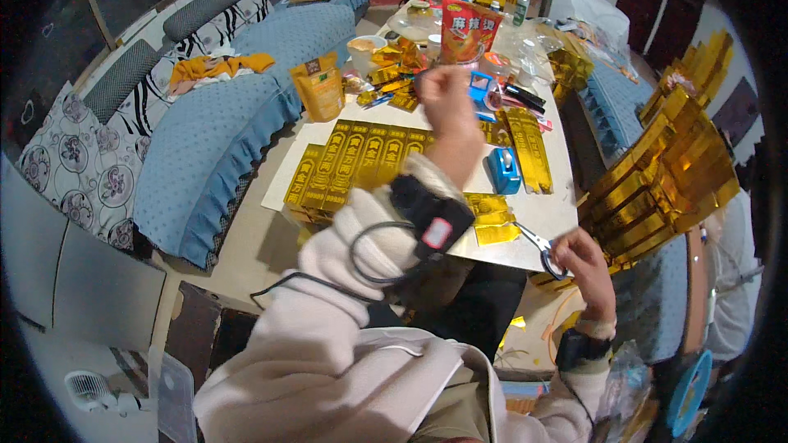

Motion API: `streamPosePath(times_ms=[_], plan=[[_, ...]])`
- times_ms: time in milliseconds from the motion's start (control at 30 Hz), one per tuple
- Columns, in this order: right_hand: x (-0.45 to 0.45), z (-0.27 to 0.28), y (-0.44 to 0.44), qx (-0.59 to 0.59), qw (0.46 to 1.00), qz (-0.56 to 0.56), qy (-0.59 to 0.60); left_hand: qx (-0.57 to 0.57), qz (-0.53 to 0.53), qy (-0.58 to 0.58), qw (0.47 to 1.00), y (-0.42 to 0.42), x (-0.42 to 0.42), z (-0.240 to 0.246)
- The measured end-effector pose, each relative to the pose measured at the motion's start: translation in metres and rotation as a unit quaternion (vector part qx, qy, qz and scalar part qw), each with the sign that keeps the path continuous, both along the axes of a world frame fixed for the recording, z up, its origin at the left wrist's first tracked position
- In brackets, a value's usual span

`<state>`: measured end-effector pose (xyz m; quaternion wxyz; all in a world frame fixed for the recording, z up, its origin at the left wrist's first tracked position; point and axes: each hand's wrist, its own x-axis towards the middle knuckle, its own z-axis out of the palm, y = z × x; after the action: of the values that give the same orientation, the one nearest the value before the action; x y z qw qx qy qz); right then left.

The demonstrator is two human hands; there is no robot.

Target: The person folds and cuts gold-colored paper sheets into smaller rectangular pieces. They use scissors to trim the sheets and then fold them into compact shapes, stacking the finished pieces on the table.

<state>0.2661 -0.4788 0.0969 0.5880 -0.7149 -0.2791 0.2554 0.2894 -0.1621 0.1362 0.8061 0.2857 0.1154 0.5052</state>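
My left hand [452, 117] is raised over the middle of the white table [557, 209], blurred; its fingers are curled and whether they hold anything is unclear. At the table's near right corner, my right hand [582, 255] grips the dark handle of a pair of scissors [534, 237], whose blades point up and left. Left of the blades lie small gold foil pieces [492, 218]. A row of gold printed paper strips [363, 163] covers the table left of my left hand. Right of that hand stands a blue tape dispenser [505, 170], beside more long gold strips [529, 151].
Farther back stand a yellow pouch [319, 87], a red food packet [469, 34], a white tub [364, 52] and a second blue tape dispenser [479, 86]. A large folded gold foil structure [665, 184] rises on the right. A blue-covered sofa [209, 129] lines the left.
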Motion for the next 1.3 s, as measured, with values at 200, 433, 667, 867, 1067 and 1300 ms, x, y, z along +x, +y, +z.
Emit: streamPosePath(times_ms=[200, 433, 667, 867, 1067, 1300], plan=[[0.02, 0.028, 0.095, -0.037, 0.986, 0.099, -0.128, 0.119, 0.132, 0.028, 0.984, 0.128, -0.072, -0.007], [0.064, 0.025, 0.186, -0.057, 0.969, 0.124, -0.206, 0.111, 0.12, 0.182, 0.97, 0.218, -0.114, -0.065], [0.108, 0.003, 0.243, -0.147, 0.934, 0.125, -0.3, 0.106, 0.082, 0.228, 0.964, 0.267, -0.12, -0.11], [0.136, -0.019, 0.268, -0.214, 0.928, 0.142, -0.272, 0.15, 0.038, 0.364, 0.918, 0.28, -0.128, -0.118], [0.143, -0.032, 0.279, -0.229, 0.939, 0.105, -0.234, 0.227, 0.069, 0.376, 0.896, 0.294, -0.122, -0.133], [0.156, -0.048, 0.288, -0.248, 0.935, 0.133, -0.217, 0.28, 0.058, 0.438, 0.852, 0.302, -0.126, -0.146]])
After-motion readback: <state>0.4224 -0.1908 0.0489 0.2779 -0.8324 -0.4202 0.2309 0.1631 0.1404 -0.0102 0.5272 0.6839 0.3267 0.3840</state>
